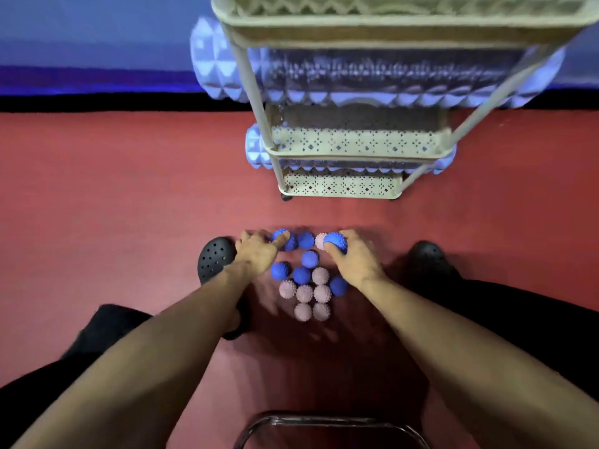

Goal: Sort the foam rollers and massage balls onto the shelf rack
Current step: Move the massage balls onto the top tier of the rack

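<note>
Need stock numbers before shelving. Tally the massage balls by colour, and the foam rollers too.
Blue massage balls: 7 (motion blur at the far end of the pile, so roughly)
Pink massage balls: 7
Foam rollers: 2
Total: 16
</note>
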`<state>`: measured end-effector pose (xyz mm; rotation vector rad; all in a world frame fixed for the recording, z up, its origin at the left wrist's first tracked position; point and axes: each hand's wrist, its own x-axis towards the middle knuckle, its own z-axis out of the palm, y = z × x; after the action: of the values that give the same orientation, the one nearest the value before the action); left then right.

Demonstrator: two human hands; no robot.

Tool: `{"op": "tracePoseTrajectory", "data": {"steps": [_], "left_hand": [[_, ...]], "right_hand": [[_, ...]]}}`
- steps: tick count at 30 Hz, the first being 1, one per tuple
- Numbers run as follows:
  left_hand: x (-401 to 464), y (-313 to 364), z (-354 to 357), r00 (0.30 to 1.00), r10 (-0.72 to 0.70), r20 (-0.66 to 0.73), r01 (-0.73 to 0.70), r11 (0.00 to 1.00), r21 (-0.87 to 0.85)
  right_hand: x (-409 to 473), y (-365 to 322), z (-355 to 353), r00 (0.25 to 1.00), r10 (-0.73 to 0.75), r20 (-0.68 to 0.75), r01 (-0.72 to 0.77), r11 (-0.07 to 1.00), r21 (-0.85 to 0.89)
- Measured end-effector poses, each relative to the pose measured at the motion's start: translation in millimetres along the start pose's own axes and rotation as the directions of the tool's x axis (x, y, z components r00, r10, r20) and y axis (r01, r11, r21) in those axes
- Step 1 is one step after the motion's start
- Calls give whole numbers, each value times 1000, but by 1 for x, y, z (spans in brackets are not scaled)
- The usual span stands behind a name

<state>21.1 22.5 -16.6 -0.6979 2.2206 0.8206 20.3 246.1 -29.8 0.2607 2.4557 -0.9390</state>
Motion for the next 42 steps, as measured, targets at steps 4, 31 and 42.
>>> {"op": "tracePoseTrajectory", "data": {"steps": [4, 31, 42], "left_hand": [[-55, 37, -45, 981, 162, -108, -167, 986, -32], [-464, 297, -358, 132, 718, -683, -818, 468, 333], [-457, 403, -431, -8, 738, -675, -718, 465, 518]], "right_hand": [[-39, -54, -63, 994, -89, -65, 91, 995, 32], [-298, -374, -496, 271, -797, -539, 590, 580, -561], [-249, -448, -562, 328, -771, -547, 456, 636, -623]]}}
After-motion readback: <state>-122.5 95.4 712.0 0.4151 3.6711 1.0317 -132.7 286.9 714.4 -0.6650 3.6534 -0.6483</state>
